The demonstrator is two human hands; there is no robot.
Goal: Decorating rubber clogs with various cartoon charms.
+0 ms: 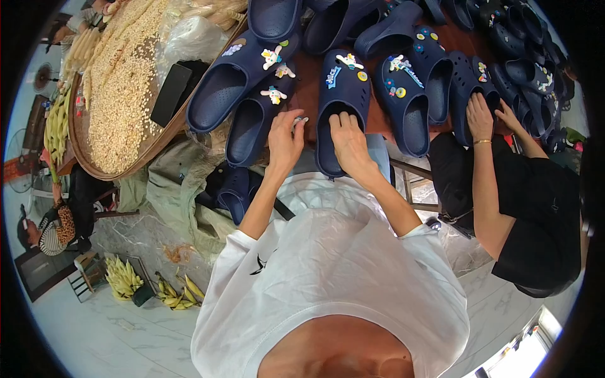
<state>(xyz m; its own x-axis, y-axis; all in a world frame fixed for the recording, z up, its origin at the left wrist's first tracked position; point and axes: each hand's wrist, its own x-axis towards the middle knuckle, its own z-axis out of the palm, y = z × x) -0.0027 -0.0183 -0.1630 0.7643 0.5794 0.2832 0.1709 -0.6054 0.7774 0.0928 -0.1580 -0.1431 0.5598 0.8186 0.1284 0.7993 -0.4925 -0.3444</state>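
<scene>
In front of me a navy clog (pixel 325 148) lies with its toe pointing away; a white rabbit charm, a blue charm and a yellow round one sit on its upper. My right hand (pixel 350 148) reaches into its opening, fingers together and bent against the inside, tips hidden under the toe part. Just left of the clog, my left hand (pixel 287 140) pinches a small charm (pixel 302 120), pale and bluish, too small to make out fully. Left of that hand lie two more decorated clogs, an upper one (pixel 217 94) and a lower one (pixel 247 133).
To the right stand more decorated clogs (pixel 403 116), and a person in black has their hands (pixel 482 120) at another. A round tray of pale kernels (pixel 120 113) with a black phone (pixel 178 92) is at left. Corn cobs (pixel 123 278) lie on the floor.
</scene>
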